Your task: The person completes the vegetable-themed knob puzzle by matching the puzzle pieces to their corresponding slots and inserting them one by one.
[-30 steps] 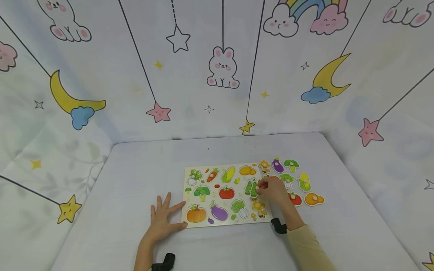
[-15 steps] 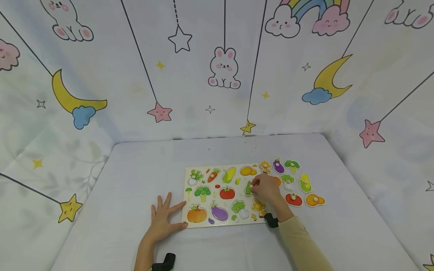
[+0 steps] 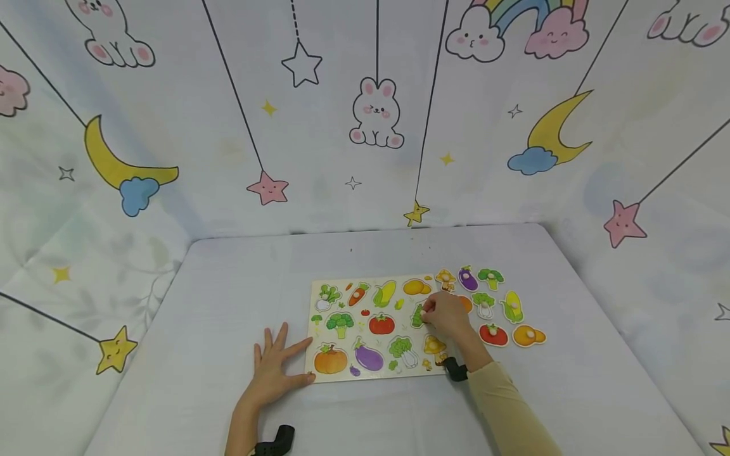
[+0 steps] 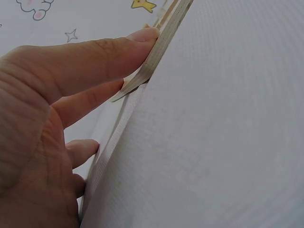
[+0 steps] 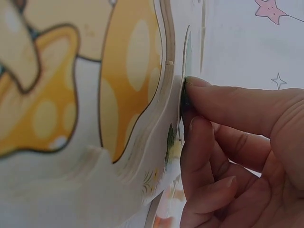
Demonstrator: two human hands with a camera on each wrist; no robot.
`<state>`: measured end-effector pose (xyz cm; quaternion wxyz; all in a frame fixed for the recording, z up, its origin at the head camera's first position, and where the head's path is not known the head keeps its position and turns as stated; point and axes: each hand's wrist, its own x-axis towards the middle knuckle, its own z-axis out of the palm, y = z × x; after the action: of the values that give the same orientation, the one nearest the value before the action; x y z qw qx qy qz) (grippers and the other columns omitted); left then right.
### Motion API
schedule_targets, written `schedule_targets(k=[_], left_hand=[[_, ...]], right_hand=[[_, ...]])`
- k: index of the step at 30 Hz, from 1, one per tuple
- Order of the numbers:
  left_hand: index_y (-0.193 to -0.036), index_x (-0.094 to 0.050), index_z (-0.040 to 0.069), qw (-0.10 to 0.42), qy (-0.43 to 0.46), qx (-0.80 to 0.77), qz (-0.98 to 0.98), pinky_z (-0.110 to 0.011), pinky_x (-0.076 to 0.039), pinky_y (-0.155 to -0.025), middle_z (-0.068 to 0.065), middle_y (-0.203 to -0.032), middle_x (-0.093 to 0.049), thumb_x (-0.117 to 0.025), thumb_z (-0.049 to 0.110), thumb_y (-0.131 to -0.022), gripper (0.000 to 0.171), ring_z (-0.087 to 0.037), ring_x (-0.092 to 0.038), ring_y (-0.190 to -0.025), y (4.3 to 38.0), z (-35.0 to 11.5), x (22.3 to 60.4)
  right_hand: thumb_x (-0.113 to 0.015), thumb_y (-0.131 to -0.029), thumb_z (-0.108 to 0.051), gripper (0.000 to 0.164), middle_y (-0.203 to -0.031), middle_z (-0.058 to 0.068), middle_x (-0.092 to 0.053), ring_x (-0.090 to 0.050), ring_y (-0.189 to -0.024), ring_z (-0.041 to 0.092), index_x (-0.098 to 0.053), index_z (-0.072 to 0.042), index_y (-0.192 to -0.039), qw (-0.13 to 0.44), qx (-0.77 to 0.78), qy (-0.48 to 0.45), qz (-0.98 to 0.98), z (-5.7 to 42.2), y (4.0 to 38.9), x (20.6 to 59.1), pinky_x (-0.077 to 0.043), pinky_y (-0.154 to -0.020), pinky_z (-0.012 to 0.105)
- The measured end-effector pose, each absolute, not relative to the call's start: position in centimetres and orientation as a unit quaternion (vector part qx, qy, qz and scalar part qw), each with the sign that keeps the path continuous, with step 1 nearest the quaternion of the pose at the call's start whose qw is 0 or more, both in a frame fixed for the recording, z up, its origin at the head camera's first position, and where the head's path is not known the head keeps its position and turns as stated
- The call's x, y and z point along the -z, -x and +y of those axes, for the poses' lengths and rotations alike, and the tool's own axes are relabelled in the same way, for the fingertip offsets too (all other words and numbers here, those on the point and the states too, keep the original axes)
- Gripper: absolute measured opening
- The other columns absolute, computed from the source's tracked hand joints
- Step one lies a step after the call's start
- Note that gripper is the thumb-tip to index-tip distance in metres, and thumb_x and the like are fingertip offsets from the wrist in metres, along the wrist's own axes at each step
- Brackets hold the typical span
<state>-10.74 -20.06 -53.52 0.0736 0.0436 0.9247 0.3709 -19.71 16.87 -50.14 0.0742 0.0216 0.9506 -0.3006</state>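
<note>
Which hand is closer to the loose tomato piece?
The right hand: it is beside the tomato piece, pinching a green piece at the board. The left hand is farther away, at the board's left edge.

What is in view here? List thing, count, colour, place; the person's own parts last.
Table: one, white, centre
Puzzle board: one, cream with vegetable pictures, on the table
Held piece: one, green, over the board's right side
Loose pieces: eight; yellow mushroom, purple eggplant, green broccoli, green leafy vegetable, yellow corn, red tomato, orange potatoes, half-hidden orange one; right of the board
Cartoon backdrop: one, white, behind the table
Wrist devices: two, black, one by each wrist
Right sleeve: one, pale yellow, right forearm
Left grip: one, bare, at the board's left edge
Right grip: one, bare, pinching the held piece
</note>
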Motion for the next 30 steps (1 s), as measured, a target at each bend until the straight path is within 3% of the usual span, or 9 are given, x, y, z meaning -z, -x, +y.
schedule_targets(k=[8, 14, 21, 30], left_hand=[[-0.132, -0.064, 0.02, 0.077, -0.044, -0.372, 0.924, -0.07, 0.016, -0.111, -0.028, -0.16, -0.013, -0.085, 0.042, -0.064, 0.074, -0.053, 0.014, -0.145, 10.8, -20.2, 53.3], [-0.132, -0.063, 0.02, 0.078, -0.048, -0.37, 0.924, -0.07, 0.016, -0.111, -0.028, -0.16, -0.012, -0.085, 0.043, -0.065, 0.075, -0.053, 0.015, -0.145, 10.8, -20.1, 53.5], [-0.133, -0.062, 0.02, 0.084, -0.044, -0.368, 0.925, -0.069, 0.017, -0.111, -0.027, -0.161, -0.011, -0.085, 0.045, -0.065, 0.076, -0.052, 0.015, -0.145, 10.9, -20.1, 53.5], [-0.132, -0.063, 0.019, 0.069, -0.052, -0.373, 0.924, -0.071, 0.015, -0.11, -0.029, -0.16, -0.013, -0.085, 0.046, -0.064, 0.076, -0.055, 0.014, -0.144, 10.8, -20.2, 53.8]], right_hand=[[-0.075, -0.083, -0.016, 0.013, -0.075, 0.004, -0.058, -0.052, -0.072, 0.019, -0.064, -0.009, -0.083, 0.081, 0.31, -0.038, 0.946, 16.7, 19.7, 50.2, -0.041, -0.064, 0.027], [-0.075, -0.084, -0.02, 0.018, -0.084, 0.004, -0.06, -0.052, -0.077, 0.019, -0.07, -0.009, -0.097, 0.091, 0.314, -0.046, 0.944, 17.5, 19.0, 49.4, -0.043, -0.065, 0.028], [-0.072, -0.087, -0.019, 0.03, -0.092, 0.008, -0.065, -0.055, -0.082, 0.021, -0.069, -0.006, -0.114, 0.062, 0.316, -0.053, 0.945, 20.8, 17.7, 48.3, -0.048, -0.067, 0.028], [-0.07, -0.089, -0.023, 0.038, -0.095, 0.016, -0.067, -0.057, -0.079, 0.024, -0.065, -0.002, -0.12, 0.058, 0.273, -0.094, 0.956, 25.8, 16.0, 47.5, -0.049, -0.061, 0.027]])
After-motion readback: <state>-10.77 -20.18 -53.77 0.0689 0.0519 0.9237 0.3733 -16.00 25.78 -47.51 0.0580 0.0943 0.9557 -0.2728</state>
